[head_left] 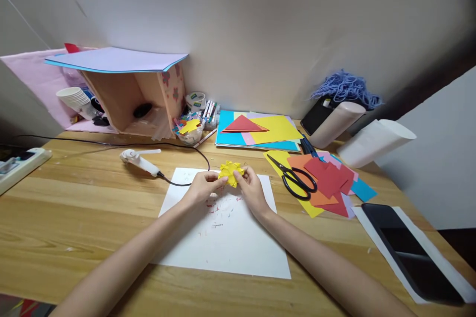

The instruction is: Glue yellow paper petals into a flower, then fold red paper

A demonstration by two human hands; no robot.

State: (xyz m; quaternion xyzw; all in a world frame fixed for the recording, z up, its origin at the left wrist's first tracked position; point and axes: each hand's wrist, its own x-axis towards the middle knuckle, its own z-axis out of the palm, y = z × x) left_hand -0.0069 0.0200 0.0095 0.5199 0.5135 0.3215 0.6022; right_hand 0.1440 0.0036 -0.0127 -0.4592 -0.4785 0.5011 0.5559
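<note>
A white paper sheet (223,257) lies on the bench (92,237), marked with small coloured strokes and smears. Over its far edge, the left hand (201,189) and right hand (255,193) pinch opposite sides of the yellow paper flower (229,171) between thumbs and fingers. A light, even grip at the rim should best spare the raised petals; squeezing inward could crease them. Left of the sheet, the glue gun (143,162) lies on its side, so its cord (178,184), running just beside the left hand, deserves slack. Black-handled scissors (285,169) rest on coloured paper pieces (327,178) to the right.
</note>
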